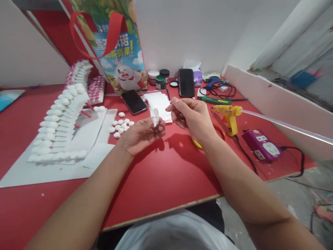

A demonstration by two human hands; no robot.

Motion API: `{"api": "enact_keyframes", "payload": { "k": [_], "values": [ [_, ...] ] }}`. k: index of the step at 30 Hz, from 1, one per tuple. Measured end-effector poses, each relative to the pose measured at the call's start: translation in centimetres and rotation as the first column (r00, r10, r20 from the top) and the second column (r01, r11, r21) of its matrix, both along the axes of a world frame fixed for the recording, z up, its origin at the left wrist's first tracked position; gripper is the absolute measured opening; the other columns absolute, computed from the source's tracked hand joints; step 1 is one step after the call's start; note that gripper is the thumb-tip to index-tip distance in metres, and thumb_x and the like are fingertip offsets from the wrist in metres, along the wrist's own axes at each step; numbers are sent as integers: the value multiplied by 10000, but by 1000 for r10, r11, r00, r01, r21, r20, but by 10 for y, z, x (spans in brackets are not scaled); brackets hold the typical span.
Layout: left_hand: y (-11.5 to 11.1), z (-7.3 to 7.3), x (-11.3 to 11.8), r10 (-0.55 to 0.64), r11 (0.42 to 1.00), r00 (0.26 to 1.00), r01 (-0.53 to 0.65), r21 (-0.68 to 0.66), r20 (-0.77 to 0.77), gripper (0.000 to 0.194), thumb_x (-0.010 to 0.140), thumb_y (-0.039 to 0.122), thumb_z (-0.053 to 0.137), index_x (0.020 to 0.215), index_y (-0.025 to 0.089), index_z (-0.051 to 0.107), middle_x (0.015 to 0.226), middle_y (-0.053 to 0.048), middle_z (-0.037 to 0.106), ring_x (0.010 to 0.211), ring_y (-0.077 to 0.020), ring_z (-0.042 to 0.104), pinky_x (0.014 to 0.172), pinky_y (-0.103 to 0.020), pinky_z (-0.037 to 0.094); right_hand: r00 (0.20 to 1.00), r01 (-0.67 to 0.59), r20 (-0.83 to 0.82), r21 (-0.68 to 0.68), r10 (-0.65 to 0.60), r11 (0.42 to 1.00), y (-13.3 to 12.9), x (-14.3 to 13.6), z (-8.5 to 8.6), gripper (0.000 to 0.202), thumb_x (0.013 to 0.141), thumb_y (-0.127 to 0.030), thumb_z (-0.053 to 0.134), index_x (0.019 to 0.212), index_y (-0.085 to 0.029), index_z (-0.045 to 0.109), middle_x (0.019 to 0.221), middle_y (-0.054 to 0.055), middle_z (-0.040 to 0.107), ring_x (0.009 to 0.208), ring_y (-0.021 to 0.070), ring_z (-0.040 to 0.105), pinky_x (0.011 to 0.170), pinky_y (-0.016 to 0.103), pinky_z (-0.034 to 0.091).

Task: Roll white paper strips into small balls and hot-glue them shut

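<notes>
White craft [56, 121], rows of rounded tips, stood at far left on the red surface [156, 166]. Small white discs [120, 127] lay loose in a cluster beside the left hand [142, 133]. That hand, palm up, had its fingers closed on a small twisted white piece [155, 118], held above the surface, nearer the wearer than the white sheets [159, 104]. Right hand [191, 116] was apart from the left, fingertips pinched; could not tell on what. Yellow glue gun [229, 114] sat just right of it, then a purple power box [262, 146].
</notes>
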State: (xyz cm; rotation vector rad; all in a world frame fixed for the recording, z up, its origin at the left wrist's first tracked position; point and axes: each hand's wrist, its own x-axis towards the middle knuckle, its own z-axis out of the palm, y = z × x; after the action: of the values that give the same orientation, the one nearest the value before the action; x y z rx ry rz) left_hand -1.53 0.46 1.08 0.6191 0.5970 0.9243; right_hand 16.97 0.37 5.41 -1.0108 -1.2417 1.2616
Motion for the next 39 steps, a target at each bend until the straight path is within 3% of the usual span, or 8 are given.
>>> {"api": "enact_keyframes", "payload": {
  "k": [4, 9, 12, 16, 20, 24, 32, 39],
  "values": [
    [-1, -3, 0, -21, 997, 996, 28, -76, 86, 267, 638, 193, 942, 832, 109, 778, 824, -51, 723, 705, -105, 671, 749, -227, 629, 996, -72, -49, -54, 69, 996, 3, 1, -3, 314, 847, -427, 772, 740, -138, 710, 572, -20, 579, 429, 39, 383, 382, 207, 241],
    [0, -4, -2, -26, 998, 997, 31, -63, 78, 308, 610, 198, 962, 842, 105, 782, 818, -49, 720, 706, -100, 665, 764, -217, 619, 993, -110, -43, -68, 108, 992, 0, -1, -1, 174, 846, -272, 710, 762, -122, 731, 583, -19, 589, 439, 35, 373, 410, 210, 242],
    [0, -3, -1, -17, 1000, 1000, 17, 13, -6, 304, 613, 259, 981, 793, 113, 783, 832, -53, 724, 746, -115, 675, 783, -230, 608, 995, -102, 10, -63, 103, 993, -1, -2, -1, 190, 819, -309, 743, 747, -136, 710, 593, -20, 598, 453, 43, 380, 426, 217, 256],
    [2, -3, 0, 87, 984, 978, -55, 168, -189, 322, 657, 339, 968, 814, 115, 799, 793, -48, 729, 754, -121, 678, 794, -242, 587, 957, -30, 290, 58, 11, 998, 2, -3, -11, 256, 780, -383, 794, 728, -160, 679, 637, 5, 654, 545, 89, 498, 494, 233, 352],
    [5, -5, -1, 195, 955, 941, -117, 274, -277, 308, 646, 324, 968, 832, 143, 802, 790, -37, 755, 740, -135, 704, 820, -289, 585, 883, -62, 468, 191, -35, 980, 7, -2, -21, 148, 796, -296, 723, 749, -169, 663, 700, 27, 703, 634, 134, 601, 578, 261, 429],
    [4, -7, 0, 219, 937, 919, -104, 334, -329, 288, 666, 320, 958, 840, 156, 798, 791, -34, 769, 733, -137, 716, 802, -284, 580, 867, -107, 497, 232, -23, 967, 8, -1, -23, 73, 797, -210, 659, 738, -178, 630, 673, 13, 689, 609, 128, 585, 576, 267, 417],
    [1, -4, 3, 374, 858, 864, -183, 480, -337, 264, 677, 291, 944, 806, 173, 746, 769, -8, 746, 719, -127, 674, 729, -263, 543, 892, -157, 452, 280, 14, 947, 5, -1, -20, 124, 832, -251, 671, 739, -173, 646, 615, -17, 614, 561, 100, 492, 542, 258, 361],
    [1, 0, 3, 404, 856, 839, -205, 475, -365, 303, 643, 340, 952, 786, 178, 739, 728, -4, 716, 695, -135, 639, 730, -285, 519, 892, -156, 451, 235, 35, 959, 4, -3, -20, 172, 858, -286, 681, 730, -182, 631, 607, -30, 569, 561, 92, 467, 532, 252, 350]
  ]
}}
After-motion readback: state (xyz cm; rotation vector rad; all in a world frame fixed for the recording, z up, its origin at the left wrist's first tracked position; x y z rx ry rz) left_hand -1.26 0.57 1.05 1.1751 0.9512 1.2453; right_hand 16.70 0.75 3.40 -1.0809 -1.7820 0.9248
